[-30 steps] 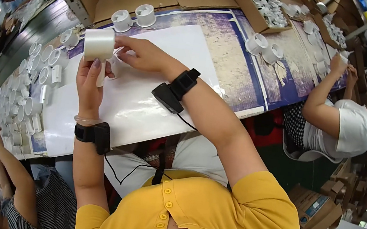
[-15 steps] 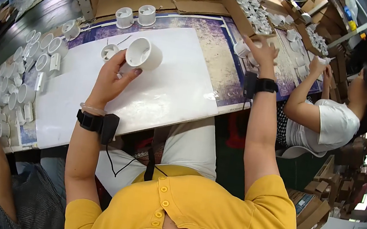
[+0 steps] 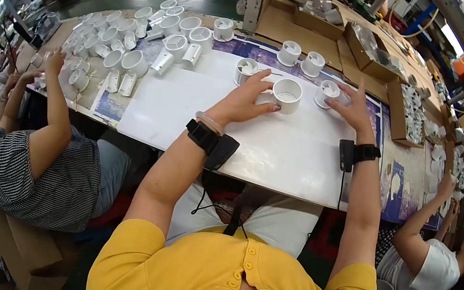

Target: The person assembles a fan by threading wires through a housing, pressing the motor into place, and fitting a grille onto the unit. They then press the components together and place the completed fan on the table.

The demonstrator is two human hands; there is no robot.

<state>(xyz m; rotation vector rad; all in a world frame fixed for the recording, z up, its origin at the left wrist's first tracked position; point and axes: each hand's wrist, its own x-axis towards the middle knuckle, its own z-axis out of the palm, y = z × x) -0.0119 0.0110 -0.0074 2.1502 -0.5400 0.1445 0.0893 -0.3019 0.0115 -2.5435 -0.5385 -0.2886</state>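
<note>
A plain white cup [image 3: 287, 96] with a slotted bottom is in my left hand [image 3: 244, 100], thumb in front and fingers at its left side. To its right, my right hand [image 3: 358, 110] has thumb and a finger at the edge of a second white cup [image 3: 326, 92] on a round base, with white pieces inside. Another white cup with pieces inside [image 3: 246, 70] stands just beyond my left fingers. Both hands are over a white sheet [image 3: 203, 135] on the table.
Two white cups on round bases [image 3: 289, 53] stand farther back. Many white cups [image 3: 117, 34] crowd the left end, where a co-worker [image 3: 44, 172] sits. A cardboard box of small white parts [image 3: 404, 113] is at right, near another co-worker [image 3: 424, 255].
The view has swung left. My right hand has come back from the right side to a cup near the middle. My left hand has lowered the plain cup toward the sheet.
</note>
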